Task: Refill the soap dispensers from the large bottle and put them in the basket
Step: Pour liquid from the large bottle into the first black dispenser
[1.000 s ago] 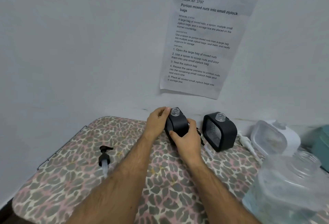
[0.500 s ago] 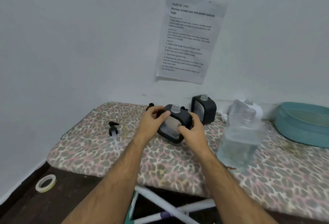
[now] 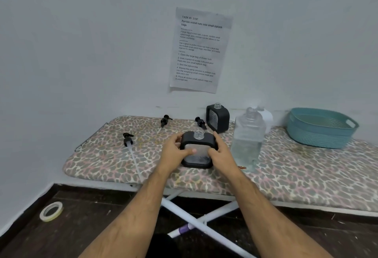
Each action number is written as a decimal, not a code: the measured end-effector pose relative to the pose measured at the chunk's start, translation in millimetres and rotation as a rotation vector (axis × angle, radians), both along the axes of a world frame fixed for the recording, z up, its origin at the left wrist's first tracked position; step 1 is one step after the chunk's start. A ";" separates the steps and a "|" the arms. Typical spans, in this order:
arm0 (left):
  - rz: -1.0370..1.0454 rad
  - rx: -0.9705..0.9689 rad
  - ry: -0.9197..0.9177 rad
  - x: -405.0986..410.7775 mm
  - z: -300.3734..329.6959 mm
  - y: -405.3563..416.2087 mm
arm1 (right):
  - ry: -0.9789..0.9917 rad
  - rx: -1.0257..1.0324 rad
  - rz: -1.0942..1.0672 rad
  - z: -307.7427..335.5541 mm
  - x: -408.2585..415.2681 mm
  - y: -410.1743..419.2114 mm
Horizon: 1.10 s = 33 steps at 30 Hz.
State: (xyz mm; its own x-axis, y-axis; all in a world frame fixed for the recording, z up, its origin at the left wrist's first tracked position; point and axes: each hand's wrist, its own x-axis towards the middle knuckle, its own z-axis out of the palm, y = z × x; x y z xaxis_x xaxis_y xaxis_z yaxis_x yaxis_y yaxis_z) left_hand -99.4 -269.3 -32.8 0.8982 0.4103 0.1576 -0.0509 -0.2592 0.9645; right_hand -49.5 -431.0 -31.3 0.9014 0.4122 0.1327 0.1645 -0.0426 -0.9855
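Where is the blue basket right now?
In the head view the teal basket sits on the far right of the leopard-print board, near the wall, to the right of the large clear bottle.

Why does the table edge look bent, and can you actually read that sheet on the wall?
Head view: the wide-angle lens bows the leopard-print table edge. On the white paper sheet the bold heading is readable; the small print is soft. Light is flat and dim, without glare, even on the large clear plastic bottle.

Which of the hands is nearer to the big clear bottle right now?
The right hand is nearer: it grips the black dispenser on the side facing the big clear bottle, just beside it. The left hand grips the dispenser's far side.
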 end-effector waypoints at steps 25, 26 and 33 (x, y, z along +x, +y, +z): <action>0.019 -0.144 -0.124 5.7 -30.7 -19.7 | -0.242 -0.054 -0.752 -19.2 -9.0 -91.7; 0.023 -0.153 -0.131 6.1 -32.2 -20.1 | -0.214 -0.100 -0.711 -20.6 -3.0 -92.6; 0.050 -0.136 -0.155 2.3 -34.1 -23.9 | -0.177 -0.064 -0.532 -19.4 7.6 -66.8</action>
State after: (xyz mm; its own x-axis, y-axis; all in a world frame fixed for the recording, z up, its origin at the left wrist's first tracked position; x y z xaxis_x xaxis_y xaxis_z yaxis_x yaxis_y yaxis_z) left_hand -97.1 -293.2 -66.9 0.8453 0.4810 0.2327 -0.1916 -0.1336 0.9723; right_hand -41.9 -497.8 -50.7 0.9535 -0.0805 0.2905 0.2667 -0.2236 -0.9375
